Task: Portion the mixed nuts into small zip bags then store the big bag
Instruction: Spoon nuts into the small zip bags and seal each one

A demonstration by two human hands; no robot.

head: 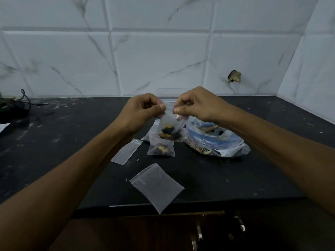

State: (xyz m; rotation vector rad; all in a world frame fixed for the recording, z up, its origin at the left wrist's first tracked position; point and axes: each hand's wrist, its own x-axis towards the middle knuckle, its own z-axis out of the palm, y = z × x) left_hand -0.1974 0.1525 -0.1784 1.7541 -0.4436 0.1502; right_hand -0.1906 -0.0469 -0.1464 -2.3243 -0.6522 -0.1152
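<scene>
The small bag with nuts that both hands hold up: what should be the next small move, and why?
Probably press the zip strip closed along the top. The left hand and right hand pinch the top edge of the held small bag, which already has nuts in its bottom and hangs above the counter. One filled bag lies below it, so sealing seems next.

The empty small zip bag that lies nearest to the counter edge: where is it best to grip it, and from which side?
Probably best at the zip strip end of the nearest empty zip bag, which points up-left. That band looks stiffer than the thin film. The bag lies flat on the counter, so come from above and pinch the corner; the near corner seems to overhang the edge, another option.
</scene>
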